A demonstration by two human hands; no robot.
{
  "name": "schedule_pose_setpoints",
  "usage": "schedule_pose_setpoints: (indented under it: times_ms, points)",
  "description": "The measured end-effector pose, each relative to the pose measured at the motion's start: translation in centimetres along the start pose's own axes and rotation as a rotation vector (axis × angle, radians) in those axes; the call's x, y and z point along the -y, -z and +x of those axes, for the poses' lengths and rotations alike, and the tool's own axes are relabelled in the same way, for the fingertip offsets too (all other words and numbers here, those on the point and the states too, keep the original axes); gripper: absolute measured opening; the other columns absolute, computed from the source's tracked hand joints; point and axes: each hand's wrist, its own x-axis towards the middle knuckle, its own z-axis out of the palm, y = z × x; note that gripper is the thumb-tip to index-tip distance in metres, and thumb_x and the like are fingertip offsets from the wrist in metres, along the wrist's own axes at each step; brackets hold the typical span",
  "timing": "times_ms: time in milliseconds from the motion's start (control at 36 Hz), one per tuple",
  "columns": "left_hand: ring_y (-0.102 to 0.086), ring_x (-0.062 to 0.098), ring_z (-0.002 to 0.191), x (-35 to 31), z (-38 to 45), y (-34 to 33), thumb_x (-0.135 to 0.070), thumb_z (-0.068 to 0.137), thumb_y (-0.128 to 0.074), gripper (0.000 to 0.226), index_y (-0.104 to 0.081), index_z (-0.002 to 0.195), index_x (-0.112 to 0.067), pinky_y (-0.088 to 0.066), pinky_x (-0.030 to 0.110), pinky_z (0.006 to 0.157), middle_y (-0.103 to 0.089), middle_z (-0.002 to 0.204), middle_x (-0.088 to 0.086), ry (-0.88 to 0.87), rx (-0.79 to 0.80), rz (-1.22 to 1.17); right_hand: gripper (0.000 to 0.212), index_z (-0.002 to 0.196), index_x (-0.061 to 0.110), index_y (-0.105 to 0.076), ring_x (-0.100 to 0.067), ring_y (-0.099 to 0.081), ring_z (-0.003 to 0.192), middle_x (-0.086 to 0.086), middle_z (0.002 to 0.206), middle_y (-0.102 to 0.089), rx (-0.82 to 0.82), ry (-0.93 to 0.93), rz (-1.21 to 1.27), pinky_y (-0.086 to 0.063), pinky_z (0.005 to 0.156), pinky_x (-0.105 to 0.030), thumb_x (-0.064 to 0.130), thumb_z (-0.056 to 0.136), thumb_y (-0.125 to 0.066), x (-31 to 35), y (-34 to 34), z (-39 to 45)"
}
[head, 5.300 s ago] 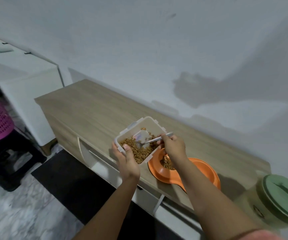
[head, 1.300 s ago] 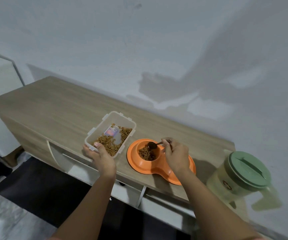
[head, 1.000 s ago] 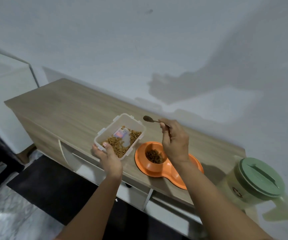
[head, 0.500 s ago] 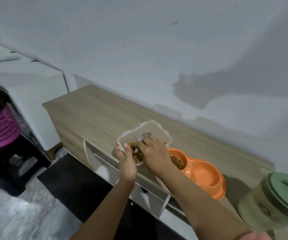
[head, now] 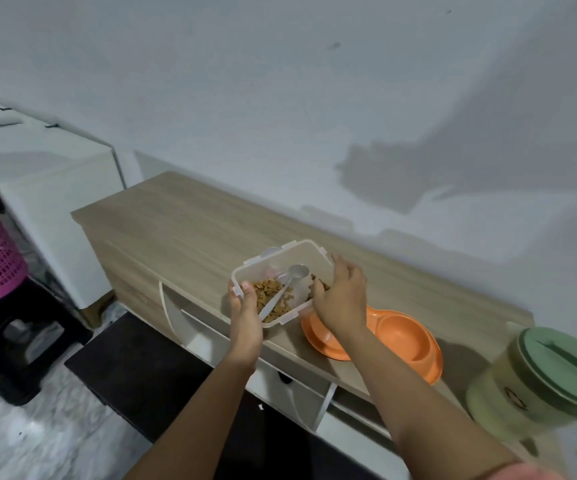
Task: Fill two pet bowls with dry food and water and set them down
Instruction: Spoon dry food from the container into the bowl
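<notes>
gripping the food container (head: pixel 280 268) in left hand (head: pixel 245 313), right hand (head: pixel 340 299) fingers spread (jug (head: pixel 536 386) emblem unreadable).

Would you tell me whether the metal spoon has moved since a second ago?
Yes: the metal spoon left the right hand and now lies inside the clear plastic food container.

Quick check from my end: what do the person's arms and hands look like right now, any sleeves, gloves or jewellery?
Both forearms are bare along the whole length in view. The left hand and right hand wear no gloves, and no rings, watch or bracelets show. The only clothing visible is a bit of pink sleeve on the right arm at the bottom edge of the frame. The left arm shows no sleeve.
</notes>
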Motion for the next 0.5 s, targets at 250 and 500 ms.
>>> schedule_pose_setpoints:
  times_ms: [250,500]
  points:
    - [-0.06,0.027,0.114,-1.6,2.3,-2.5,-0.059,0.093,-0.041,0.054,-0.039,0.14,-0.032,-0.051,0.052,0.094,-0.059,0.129,0.006,0.08,0.208,0.056,0.033,0.111,0.006,-0.058,-0.032,-0.052,0.103,-0.016,0.11,-0.057,0.051,-0.474,0.357,-0.038,0.087,-0.036,0.019,0.098,-0.03,-2.2,2.4,1.8]
    - [-0.052,0.017,0.122,-1.1,4.7,-7.5,-0.066,0.064,-0.057,0.088,-0.032,0.144,-0.04,-0.039,0.044,0.108,-0.054,0.131,-0.011,-0.012,0.312,0.283,0.041,0.121,-0.003,-0.058,-0.032,-0.057,0.103,-0.023,0.12,-0.06,-0.138,-0.663,0.504,-0.046,0.097,-0.045,0.02,0.098,-0.033,-5.6,3.6,3.5]
